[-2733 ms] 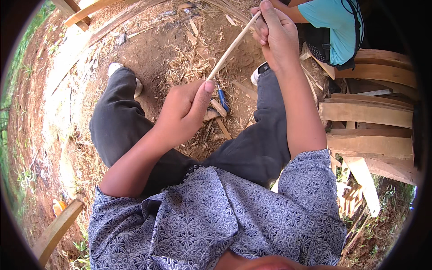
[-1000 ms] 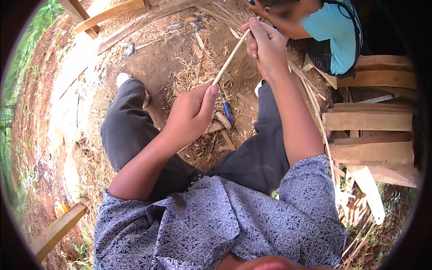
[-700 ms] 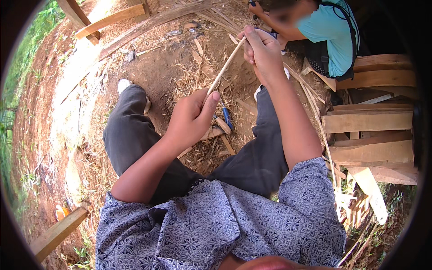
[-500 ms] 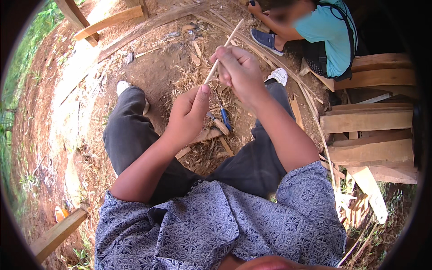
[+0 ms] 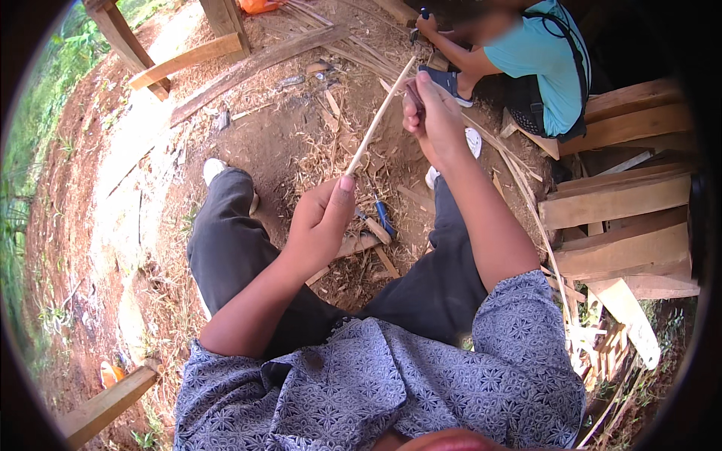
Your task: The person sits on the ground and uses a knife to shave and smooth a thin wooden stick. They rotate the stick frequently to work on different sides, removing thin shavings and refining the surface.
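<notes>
A thin pale wooden stick slants up and to the right before me. My left hand is closed round its lower end, with the thumb laid along the top. Close to the stick's upper end, my right hand is closed with the thumb raised. Between its fingers shows a small dark brown piece, perhaps folded sandpaper; I cannot tell its kind for sure. Whether that piece touches the stick is unclear. On the ground below my hands lie a blue-handled tool and a wooden-handled tool.
At the upper right another person in a turquoise shirt sits low, holding a dark object. Stacked timber stands to my right. Wood shavings and long strips litter the ground. A plank lies ahead; a beam is at lower left.
My right hand has moved from around the stick to the right of its upper end, showing the brown piece. In the picture, the stick and my left hand sit somewhat lower.
</notes>
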Tool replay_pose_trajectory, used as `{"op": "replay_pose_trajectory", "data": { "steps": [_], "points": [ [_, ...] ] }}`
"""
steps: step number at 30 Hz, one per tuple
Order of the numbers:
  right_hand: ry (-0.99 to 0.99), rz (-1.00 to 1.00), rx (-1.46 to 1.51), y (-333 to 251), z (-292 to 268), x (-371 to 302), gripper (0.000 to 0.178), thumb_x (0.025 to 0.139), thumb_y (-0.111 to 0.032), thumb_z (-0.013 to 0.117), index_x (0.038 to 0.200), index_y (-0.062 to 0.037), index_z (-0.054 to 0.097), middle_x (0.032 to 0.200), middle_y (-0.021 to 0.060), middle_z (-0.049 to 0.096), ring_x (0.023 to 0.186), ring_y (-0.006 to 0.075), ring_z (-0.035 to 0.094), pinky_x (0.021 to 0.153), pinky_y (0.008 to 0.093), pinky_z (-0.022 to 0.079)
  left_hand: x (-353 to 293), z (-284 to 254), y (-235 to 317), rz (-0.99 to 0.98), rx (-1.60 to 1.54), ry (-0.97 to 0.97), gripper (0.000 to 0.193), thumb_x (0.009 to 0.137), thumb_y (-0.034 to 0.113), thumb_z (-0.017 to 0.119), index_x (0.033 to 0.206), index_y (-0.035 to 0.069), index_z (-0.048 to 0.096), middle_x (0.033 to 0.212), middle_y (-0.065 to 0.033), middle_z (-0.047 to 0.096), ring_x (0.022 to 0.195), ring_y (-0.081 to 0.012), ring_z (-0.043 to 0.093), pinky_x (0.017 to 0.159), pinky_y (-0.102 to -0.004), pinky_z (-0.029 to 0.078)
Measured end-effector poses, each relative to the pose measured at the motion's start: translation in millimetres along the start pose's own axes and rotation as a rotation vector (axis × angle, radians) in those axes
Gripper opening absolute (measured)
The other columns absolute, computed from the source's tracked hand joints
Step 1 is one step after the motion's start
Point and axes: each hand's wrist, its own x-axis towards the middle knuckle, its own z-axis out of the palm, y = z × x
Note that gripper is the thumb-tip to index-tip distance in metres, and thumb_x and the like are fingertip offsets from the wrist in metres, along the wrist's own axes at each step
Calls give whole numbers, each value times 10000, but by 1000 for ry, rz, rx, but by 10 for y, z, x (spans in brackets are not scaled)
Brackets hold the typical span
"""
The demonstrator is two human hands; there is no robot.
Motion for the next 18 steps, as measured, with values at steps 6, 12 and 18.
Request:
{"op": "replay_pose_trajectory", "data": {
  "steps": [6, 12, 18],
  "points": [
    [-56, -40, 5, -190, -236, -35, 362, 1036, -379, 458, 1084, -47, 591, 654, -43, 476, 551, 49, 423, 500, 210, 361, 69, -17, -68, -47, 216, 35, 425, 1050, 312, 442, 738, 26, 478, 597, 45, 359, 577, -60, 325, 509, -296, 297],
    [-129, -29, -81, -177, -175, -52, 320, 1042, -336, 457, 1046, -48, 597, 618, -50, 435, 522, 45, 412, 477, 207, 340, 72, 24, -71, 5, 331, 29, 419, 1039, 294, 471, 736, 5, 493, 568, 24, 358, 558, -66, 322, 490, -317, 299],
    [-98, -47, -114, -145, -243, -7, 298, 1043, -321, 454, 1036, -54, 587, 625, -52, 434, 521, 43, 411, 477, 202, 347, 57, 26, -91, 4, 297, 25, 410, 1046, 302, 461, 725, 47, 477, 618, 62, 372, 585, -41, 331, 517, -271, 300]
  ]
}}
